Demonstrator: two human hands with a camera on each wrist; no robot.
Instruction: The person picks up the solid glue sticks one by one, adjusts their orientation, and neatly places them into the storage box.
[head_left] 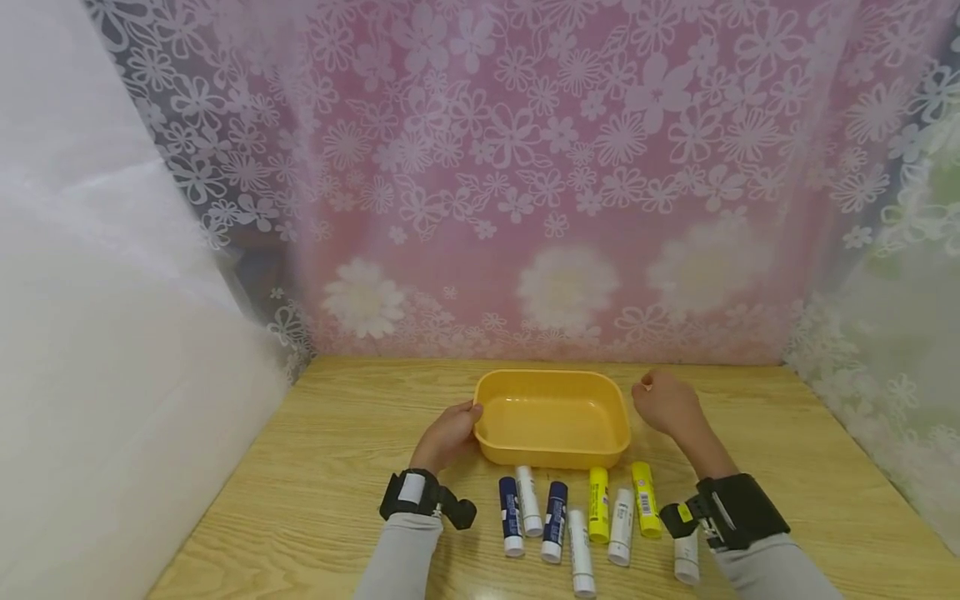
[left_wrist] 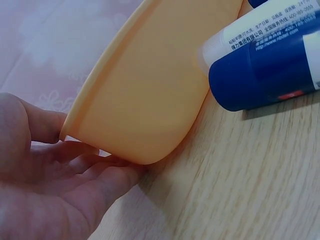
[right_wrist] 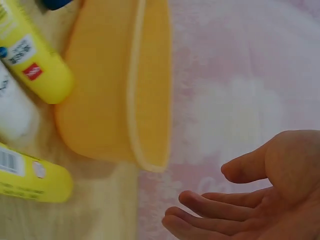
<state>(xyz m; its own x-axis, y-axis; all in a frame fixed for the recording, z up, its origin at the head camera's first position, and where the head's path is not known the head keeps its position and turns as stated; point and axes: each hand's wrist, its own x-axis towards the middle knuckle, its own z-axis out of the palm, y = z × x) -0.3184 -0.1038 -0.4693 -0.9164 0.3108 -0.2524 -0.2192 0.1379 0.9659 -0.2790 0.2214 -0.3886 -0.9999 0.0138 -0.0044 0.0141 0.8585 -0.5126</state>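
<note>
A yellow plastic basin (head_left: 551,458) sits on the wooden table with nothing inside it. My left hand (head_left: 447,435) grips its left end, thumb at the rim and fingers underneath, as the left wrist view shows. Off the basin's right end, my right hand (head_left: 666,406) is raised and apart from it; in the right wrist view its fingers (right_wrist: 215,210) are loosely extended, holding nothing. In front of the basin lie several glue sticks: two dark blue ones, the nearer with a blue cap (left_wrist: 260,75), two yellow ones (head_left: 598,506), and several white ones (head_left: 621,527).
The wooden table (head_left: 315,500) runs back to a pink flowered curtain (head_left: 480,208). White sheeting (head_left: 112,333) closes off the left side, and a translucent flowered sheet (head_left: 885,350) the right. One white glue stick (head_left: 686,558) lies partly under the right wrist's camera.
</note>
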